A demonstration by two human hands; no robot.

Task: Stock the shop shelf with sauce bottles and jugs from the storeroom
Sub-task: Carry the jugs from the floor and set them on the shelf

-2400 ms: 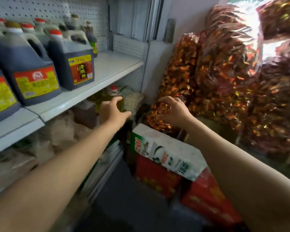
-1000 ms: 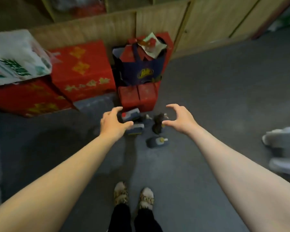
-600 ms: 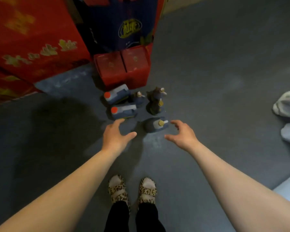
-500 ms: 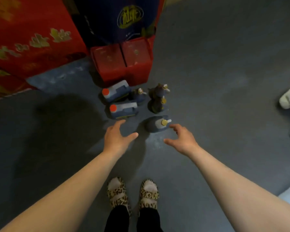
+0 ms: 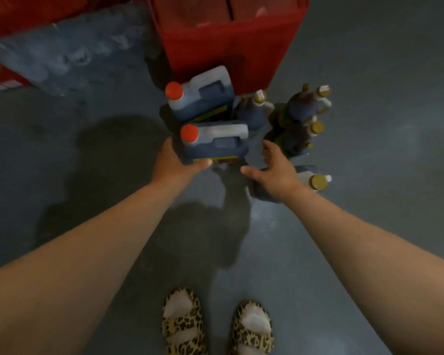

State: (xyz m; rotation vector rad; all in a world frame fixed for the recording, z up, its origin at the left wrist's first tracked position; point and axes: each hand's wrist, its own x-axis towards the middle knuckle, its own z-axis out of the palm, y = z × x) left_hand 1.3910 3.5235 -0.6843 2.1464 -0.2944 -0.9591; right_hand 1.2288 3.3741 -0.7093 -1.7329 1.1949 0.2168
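Left hand (image 5: 176,163): your thumb lies along the front of the near jug (image 5: 214,142) and your palm is at its left side. The other fingers are hidden behind it, so you cannot tell if they hold it yet.
Right hand (image 5: 274,170): your fingers are spread and a bit bent, holding nothing, just beside the jug's right side.
Why: it looks like you want one hand on each side, because a full jug is heavy.
Near jug: red cap on, full of dark sauce, standing on the floor (image 5: 369,226).
Far jug (image 5: 203,96): the same kind, right behind it, by the red box (image 5: 221,47).
Sauce bottles (image 5: 303,116): gold caps, dark inside, standing close together on the right.
Nearest bottle (image 5: 310,179): partly hidden under your right wrist.
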